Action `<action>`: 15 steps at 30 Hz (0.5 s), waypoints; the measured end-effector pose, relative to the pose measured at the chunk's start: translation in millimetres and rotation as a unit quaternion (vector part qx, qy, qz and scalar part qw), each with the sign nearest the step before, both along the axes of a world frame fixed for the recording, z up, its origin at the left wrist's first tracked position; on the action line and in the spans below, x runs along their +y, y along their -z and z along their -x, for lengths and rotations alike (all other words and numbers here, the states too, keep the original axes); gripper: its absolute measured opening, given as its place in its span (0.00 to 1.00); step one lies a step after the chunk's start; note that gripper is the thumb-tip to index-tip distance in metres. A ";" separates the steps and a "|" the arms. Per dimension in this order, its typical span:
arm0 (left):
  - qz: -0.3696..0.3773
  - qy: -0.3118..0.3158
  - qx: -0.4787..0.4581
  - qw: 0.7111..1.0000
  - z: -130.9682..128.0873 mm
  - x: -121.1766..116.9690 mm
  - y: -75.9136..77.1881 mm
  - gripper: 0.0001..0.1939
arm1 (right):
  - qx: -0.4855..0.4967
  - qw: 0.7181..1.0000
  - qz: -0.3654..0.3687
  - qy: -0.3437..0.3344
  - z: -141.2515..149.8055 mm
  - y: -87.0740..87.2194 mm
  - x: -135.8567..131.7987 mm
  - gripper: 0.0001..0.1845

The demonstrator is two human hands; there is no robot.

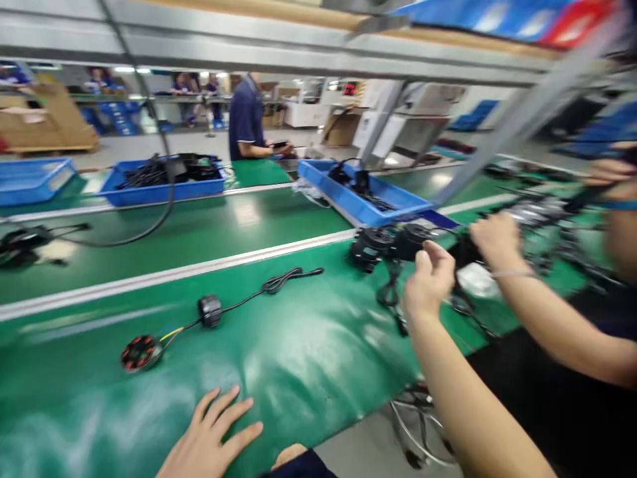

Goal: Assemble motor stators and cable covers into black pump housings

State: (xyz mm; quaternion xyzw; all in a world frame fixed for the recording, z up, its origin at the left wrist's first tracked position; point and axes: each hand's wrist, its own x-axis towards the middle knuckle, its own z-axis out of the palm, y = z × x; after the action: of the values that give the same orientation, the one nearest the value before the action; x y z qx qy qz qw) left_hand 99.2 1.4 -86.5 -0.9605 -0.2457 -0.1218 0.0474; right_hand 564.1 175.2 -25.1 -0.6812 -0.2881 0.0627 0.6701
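Observation:
My left hand (213, 431) lies at the near edge of the green mat (308, 332), fingers spread, holding nothing. Beyond it is a round motor stator (141, 353) with copper-coloured windings. Yellow and dark wires link it to a black cylindrical housing (210, 311), from which a black cable (283, 282) runs, bundled near its end. My right hand (428, 282) reaches out to the right with its fingers curled together, beside black round motor housings (413, 240). Blur hides what is between its fingers, and whether it touches the housings.
A co-worker's hand (497, 242) is close to my right hand, among black cables and parts. Blue bins (365, 192) of cables stand beyond the mat. A slanted metal post (490, 143) and an overhead shelf (249, 36) frame the bench. A hanging cable (169, 159) loops down at left.

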 end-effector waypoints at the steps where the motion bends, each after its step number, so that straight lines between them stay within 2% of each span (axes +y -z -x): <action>1: 0.048 -0.016 0.014 0.999 -0.1 -3.2 -6.0 0.38 | -0.043 0.996 -0.006 -0.073 28.5 1.0 -7.7 0.21; 2: 0.093 -0.033 0.014 0.995 -0.8 -6.5 -11.7 0.39 | -0.104 0.980 -0.008 -0.169 58.2 3.5 -13.6 0.18; 3: 0.134 -0.047 0.009 0.990 -1.1 -8.9 -16.7 0.39 | -0.196 0.940 -0.006 -0.278 88.3 7.4 -17.5 0.17; 5: 0.177 -0.081 -0.039 0.980 3.9 -8.1 -25.1 0.36 | -0.343 0.824 -0.021 -0.451 147.6 19.7 -18.3 0.16; 6: 0.173 -0.110 -0.073 0.976 11.5 -4.4 -29.7 0.33 | -0.395 0.766 -0.033 -0.506 175.8 27.5 -15.3 0.17; 7: 0.151 -0.151 -0.109 0.971 23.6 0.9 -35.6 0.30 | -0.426 0.723 -0.040 -0.543 202.0 35.8 -10.5 0.19; 8: 0.113 -0.204 -0.140 0.962 40.6 6.9 -43.7 0.27 | -0.446 0.693 -0.037 -0.566 225.7 44.0 -4.5 0.22; 11: -0.035 -0.397 -0.160 0.903 115.7 22.2 -81.7 0.23 | -0.467 0.638 0.043 -0.611 273.2 63.6 14.1 0.36; 13: -0.087 -0.496 -0.128 0.854 177.6 26.7 -111.3 0.27 | -0.445 0.622 0.119 -0.634 282.2 69.3 19.6 0.41; 15: -0.102 -0.575 -0.144 0.799 240.2 26.2 -133.1 0.31 | -0.400 0.620 0.173 -0.653 277.2 67.4 14.3 0.39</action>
State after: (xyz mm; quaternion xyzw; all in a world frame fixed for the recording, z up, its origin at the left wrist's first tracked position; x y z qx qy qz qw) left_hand -141.0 27.6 46.6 -0.6031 -0.7433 -0.2338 0.1704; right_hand 286.9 189.4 -92.5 -0.3748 -0.8803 0.2539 0.1416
